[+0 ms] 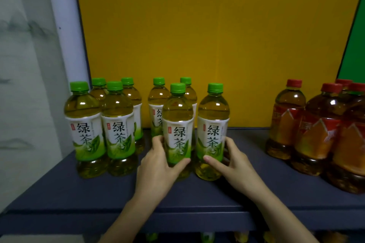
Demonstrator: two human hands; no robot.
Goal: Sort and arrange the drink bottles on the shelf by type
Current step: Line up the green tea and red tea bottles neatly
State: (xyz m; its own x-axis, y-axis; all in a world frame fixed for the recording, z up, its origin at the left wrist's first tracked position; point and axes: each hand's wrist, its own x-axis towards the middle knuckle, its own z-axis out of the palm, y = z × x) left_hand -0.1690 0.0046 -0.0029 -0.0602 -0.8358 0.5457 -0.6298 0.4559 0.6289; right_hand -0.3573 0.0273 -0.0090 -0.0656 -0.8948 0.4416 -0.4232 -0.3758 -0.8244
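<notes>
Several green-capped green tea bottles stand on the dark blue shelf [59,189]. One cluster [100,124] is at the left. My left hand [158,163] grips a front green tea bottle [177,122] near the middle. My right hand [231,160] grips the green tea bottle [213,124] just to its right. Two more green tea bottles [158,102] stand behind these. At the right stand several red-capped dark tea bottles [320,126] with orange-red labels, grouped together and apart from the green ones.
A yellow back panel [207,35] closes the shelf behind the bottles, with a green panel [355,45] at the far right. A white post and a grey wall [25,65] are at the left. Bottle tops show on a lower shelf [207,236].
</notes>
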